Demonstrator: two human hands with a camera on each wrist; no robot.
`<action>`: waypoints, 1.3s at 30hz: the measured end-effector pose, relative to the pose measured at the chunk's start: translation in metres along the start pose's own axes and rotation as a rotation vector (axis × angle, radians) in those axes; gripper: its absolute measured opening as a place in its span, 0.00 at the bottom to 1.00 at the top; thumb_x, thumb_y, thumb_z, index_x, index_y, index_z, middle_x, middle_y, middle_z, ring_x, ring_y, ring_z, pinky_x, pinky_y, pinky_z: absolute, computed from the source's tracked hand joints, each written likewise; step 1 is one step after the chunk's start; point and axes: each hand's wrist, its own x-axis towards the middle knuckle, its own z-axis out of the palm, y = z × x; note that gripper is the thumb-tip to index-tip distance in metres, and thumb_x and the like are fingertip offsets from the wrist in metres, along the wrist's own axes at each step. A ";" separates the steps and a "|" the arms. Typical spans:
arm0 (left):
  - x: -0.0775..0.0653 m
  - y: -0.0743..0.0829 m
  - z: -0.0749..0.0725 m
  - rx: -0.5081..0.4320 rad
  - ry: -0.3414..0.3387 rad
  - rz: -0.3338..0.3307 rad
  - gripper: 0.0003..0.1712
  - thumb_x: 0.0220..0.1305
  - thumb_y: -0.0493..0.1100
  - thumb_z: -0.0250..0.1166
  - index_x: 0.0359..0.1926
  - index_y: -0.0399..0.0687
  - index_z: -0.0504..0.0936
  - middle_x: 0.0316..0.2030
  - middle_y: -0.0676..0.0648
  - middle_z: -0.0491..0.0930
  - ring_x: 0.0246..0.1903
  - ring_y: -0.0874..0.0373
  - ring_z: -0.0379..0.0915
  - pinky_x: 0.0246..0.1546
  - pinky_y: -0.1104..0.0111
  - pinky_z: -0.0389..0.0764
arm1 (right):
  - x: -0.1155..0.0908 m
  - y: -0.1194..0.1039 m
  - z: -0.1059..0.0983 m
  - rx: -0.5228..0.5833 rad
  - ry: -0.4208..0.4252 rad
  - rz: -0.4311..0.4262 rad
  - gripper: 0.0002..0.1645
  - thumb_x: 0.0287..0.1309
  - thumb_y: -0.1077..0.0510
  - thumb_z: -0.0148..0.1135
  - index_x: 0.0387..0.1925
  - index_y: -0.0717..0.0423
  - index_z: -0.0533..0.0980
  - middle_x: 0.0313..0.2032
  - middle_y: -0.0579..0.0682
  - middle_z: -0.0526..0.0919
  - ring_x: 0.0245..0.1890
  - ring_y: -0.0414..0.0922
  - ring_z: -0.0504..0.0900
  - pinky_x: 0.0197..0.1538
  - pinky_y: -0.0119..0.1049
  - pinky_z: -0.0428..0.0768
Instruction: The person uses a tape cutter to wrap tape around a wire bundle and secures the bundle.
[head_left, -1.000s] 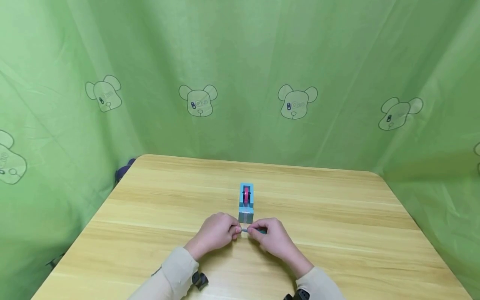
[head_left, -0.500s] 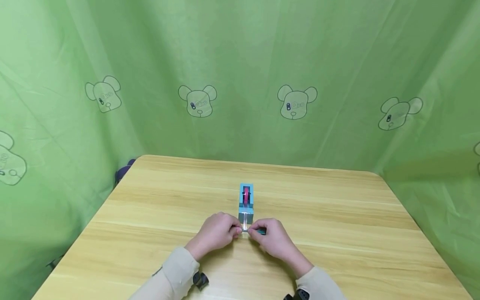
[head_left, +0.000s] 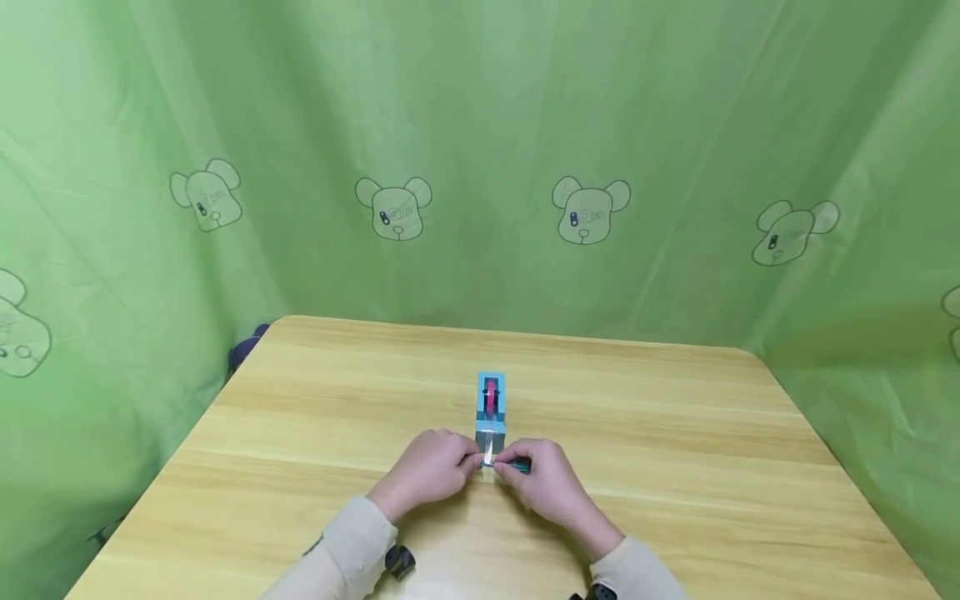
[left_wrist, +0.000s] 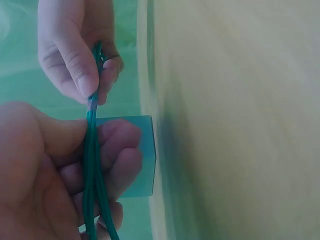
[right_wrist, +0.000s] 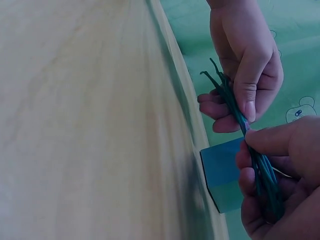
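A bundle of thin green cords (right_wrist: pixel 265 172) is stretched between my two hands, just in front of a blue tape dispenser (head_left: pixel 491 427). My left hand (head_left: pixel 435 467) pinches one side of it between thumb and fingers. On the other side my right hand (head_left: pixel 546 479) pinches it, the green strands lying across its fingers in the right wrist view. From the dispenser's front a strip of clear tape (head_left: pixel 489 447) runs down to the short stretch of bundle between the fingertips. At that stretch the bundle looks pale and shiny in the left wrist view. A pink tape roll (head_left: pixel 491 398) sits inside the dispenser.
The hands work above a light wooden table (head_left: pixel 675 450). Green curtain (head_left: pixel 480 100) with bear prints surrounds its back and sides. Something dark purple (head_left: pixel 243 350) shows beyond the left table edge. A black wrist device (head_left: pixel 400 562) is by the left sleeve.
The tape strip now shows clearly from dispenser to bundle, where a second ago it was hard to see past the dispenser's front. Both hands keep their pinch, nearly still. The head view has tilted slightly.
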 end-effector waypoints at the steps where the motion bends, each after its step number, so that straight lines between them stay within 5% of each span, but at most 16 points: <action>1: 0.000 0.000 0.001 0.010 -0.003 0.002 0.16 0.71 0.46 0.60 0.23 0.54 0.79 0.13 0.59 0.64 0.15 0.66 0.61 0.23 0.71 0.68 | 0.000 0.000 0.000 -0.003 0.003 -0.003 0.02 0.57 0.61 0.70 0.33 0.52 0.85 0.32 0.38 0.85 0.35 0.40 0.79 0.44 0.40 0.78; 12: 0.002 0.001 0.002 0.036 0.001 -0.030 0.10 0.69 0.47 0.63 0.32 0.53 0.87 0.19 0.61 0.72 0.18 0.65 0.65 0.27 0.70 0.71 | 0.000 0.001 0.003 -0.022 0.035 -0.028 0.05 0.56 0.62 0.71 0.32 0.47 0.85 0.33 0.38 0.85 0.40 0.41 0.82 0.49 0.44 0.79; 23: 0.002 -0.002 0.003 0.082 0.061 0.019 0.12 0.67 0.45 0.66 0.24 0.55 0.83 0.16 0.64 0.69 0.17 0.66 0.63 0.26 0.71 0.69 | 0.002 0.001 0.001 0.036 0.007 -0.006 0.02 0.61 0.58 0.67 0.33 0.51 0.85 0.34 0.41 0.85 0.40 0.42 0.81 0.49 0.46 0.78; 33: 0.001 -0.002 0.005 0.065 0.099 0.016 0.09 0.64 0.44 0.68 0.25 0.56 0.86 0.18 0.64 0.72 0.18 0.67 0.64 0.29 0.70 0.71 | 0.003 0.000 -0.003 0.050 -0.074 0.054 0.08 0.66 0.57 0.62 0.37 0.55 0.85 0.33 0.47 0.84 0.23 0.40 0.75 0.33 0.35 0.76; 39: 0.002 -0.001 0.004 0.030 0.096 -0.006 0.06 0.63 0.43 0.69 0.28 0.55 0.88 0.20 0.62 0.77 0.18 0.67 0.65 0.28 0.71 0.71 | 0.004 0.001 -0.002 0.034 -0.069 0.052 0.06 0.65 0.58 0.64 0.36 0.53 0.85 0.34 0.45 0.84 0.27 0.40 0.77 0.37 0.36 0.77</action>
